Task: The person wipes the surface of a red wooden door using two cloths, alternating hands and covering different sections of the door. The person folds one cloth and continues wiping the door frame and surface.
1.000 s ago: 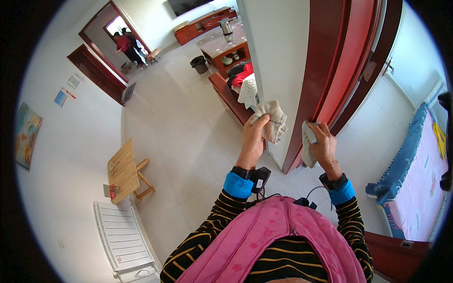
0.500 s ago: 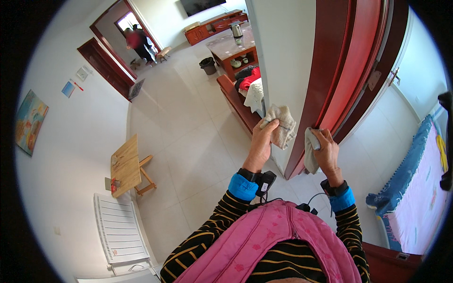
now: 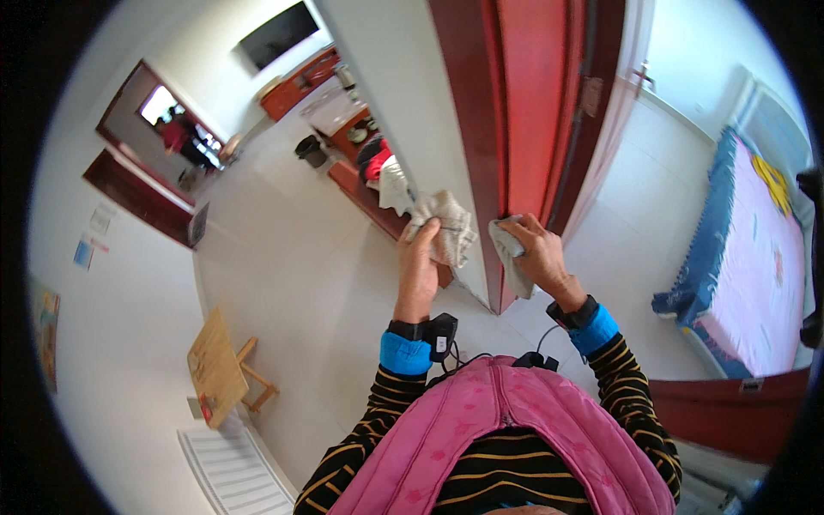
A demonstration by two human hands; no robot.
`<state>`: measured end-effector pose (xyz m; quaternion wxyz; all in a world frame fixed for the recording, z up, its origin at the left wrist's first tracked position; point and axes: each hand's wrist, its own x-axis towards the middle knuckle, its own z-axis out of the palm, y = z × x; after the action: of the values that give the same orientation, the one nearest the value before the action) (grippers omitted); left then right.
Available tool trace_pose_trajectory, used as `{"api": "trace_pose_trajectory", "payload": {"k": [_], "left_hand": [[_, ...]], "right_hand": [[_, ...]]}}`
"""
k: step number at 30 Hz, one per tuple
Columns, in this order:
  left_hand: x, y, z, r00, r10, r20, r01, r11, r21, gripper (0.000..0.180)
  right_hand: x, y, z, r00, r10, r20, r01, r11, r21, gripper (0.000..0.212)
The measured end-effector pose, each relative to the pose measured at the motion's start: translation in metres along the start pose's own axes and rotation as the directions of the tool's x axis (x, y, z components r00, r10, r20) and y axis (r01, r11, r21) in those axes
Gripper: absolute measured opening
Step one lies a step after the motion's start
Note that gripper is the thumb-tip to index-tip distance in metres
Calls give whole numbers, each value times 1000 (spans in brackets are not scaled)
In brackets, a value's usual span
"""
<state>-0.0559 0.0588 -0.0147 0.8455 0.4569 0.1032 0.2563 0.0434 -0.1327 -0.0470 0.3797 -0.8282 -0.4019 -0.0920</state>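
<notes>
A crumpled beige cloth (image 3: pixel 448 230) with dark lines is pinched in my left hand (image 3: pixel 417 273), thumb on top, in front of the white wall end. My right hand (image 3: pixel 542 257) is closed on a second, greyish cloth (image 3: pixel 512 264), which hangs down below the fingers. That cloth lies against the red door frame (image 3: pixel 534 112), low on its upright. Whether the left cloth touches the wall or frame I cannot tell. Black bands with cables sit on both wrists.
Right of the frame stands a bed (image 3: pixel 755 249) with a pink sheet and blue edging. On the left are a small wooden folding table (image 3: pixel 216 365) and a white radiator (image 3: pixel 236 472). Beyond the wall are a wooden bench (image 3: pixel 365 199), a bin (image 3: pixel 311 151) and a person (image 3: pixel 178 139) by the far doorway.
The view has swung right, so the frame and both hands appear farther left and more of the bed shows. Both cloths stay in the hands, the right one still at the frame.
</notes>
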Motion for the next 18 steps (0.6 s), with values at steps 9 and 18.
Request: {"api": "trace_pose_trajectory", "payload": {"k": [9, 18], "left_hand": [[16, 27, 28, 992, 89, 86, -96, 993, 73, 47], [50, 109, 89, 825, 560, 72, -563, 806, 182, 59]], "right_hand": [[-31, 23, -10, 984, 171, 48, -168, 984, -58, 45], [-59, 37, -18, 966, 259, -19, -260, 964, -60, 42]]}}
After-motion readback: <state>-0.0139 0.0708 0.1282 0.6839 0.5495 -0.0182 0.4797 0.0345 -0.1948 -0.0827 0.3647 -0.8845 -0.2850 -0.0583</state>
